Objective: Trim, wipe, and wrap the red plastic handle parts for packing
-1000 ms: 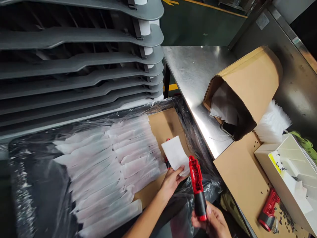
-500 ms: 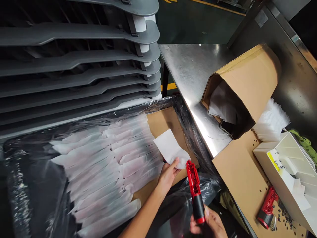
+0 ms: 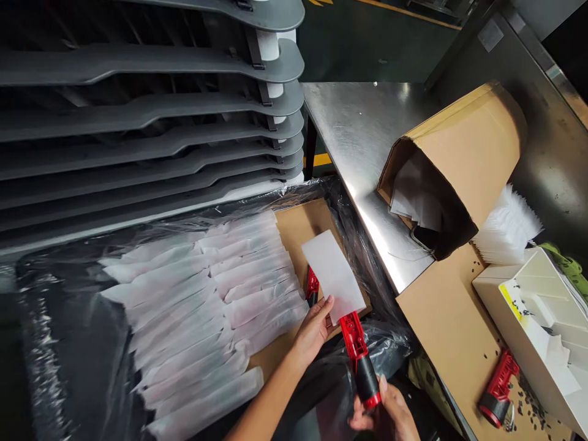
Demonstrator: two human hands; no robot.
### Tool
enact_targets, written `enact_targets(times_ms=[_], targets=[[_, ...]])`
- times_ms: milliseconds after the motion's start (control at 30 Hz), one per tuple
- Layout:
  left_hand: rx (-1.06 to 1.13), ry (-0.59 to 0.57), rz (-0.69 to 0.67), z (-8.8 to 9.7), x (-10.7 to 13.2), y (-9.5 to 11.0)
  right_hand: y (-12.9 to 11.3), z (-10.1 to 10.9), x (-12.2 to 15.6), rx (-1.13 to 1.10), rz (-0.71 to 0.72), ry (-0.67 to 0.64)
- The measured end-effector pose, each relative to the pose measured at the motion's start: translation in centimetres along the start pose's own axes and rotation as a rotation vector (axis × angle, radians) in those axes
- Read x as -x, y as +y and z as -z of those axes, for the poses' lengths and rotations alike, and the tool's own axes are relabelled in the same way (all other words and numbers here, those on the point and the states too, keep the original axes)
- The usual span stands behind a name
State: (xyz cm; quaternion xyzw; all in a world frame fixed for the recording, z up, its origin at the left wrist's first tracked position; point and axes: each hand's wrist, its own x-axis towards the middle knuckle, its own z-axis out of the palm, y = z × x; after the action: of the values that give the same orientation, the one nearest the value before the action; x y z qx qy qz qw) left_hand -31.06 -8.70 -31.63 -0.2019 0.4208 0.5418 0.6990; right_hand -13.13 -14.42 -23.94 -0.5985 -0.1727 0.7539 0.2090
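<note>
My left hand (image 3: pixel 315 327) pinches a thin white pouch (image 3: pixel 333 272) at its lower edge, fingers closed. In my right hand (image 3: pixel 386 410), the fingers hold the black lower end of a red and black plastic tool-handle housing (image 3: pixel 362 364). The red upper end of the housing reaches into the pouch's near edge; its tip is hidden there. Behind the pouch, part of a second red and black housing (image 3: pixel 313 286) shows; what supports it is hidden. To the left, rows of wrapped pouches (image 3: pixel 197 312) lie on cardboard in a box lined with black plastic (image 3: pixel 73 343).
Grey stacked trays (image 3: pixel 151 110) rise at the back left. A metal table (image 3: pixel 367 135) carries an open cardboard box (image 3: pixel 459 159), a stack of white pouches (image 3: pixel 508 226) and a white bin (image 3: pixel 509 275). Another red housing (image 3: pixel 498 389) lies beside small black bits.
The housing's red end has gone into the pouch, which now looks flatter and sits farther right. A second housing has come into sight behind the pouch.
</note>
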Motion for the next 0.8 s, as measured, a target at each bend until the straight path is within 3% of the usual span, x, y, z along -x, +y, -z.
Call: enact_targets(times_ms=[367, 567, 800], targets=[[-0.172, -0.135, 0.066, 0.1, 3.4, -2.7, 0.7, -0.3, -1.5, 0.031, 0.113, 0.110], [-0.248, -0.202, 0.052, 0.9, 5.0, -2.4, 0.6, -0.7, -1.5, 0.002, 0.122, 0.084], [0.000, -0.198, 0.226, 0.7, 4.2, -2.5, 1.1, -1.0, -1.6, 0.083, 0.099, 0.089]])
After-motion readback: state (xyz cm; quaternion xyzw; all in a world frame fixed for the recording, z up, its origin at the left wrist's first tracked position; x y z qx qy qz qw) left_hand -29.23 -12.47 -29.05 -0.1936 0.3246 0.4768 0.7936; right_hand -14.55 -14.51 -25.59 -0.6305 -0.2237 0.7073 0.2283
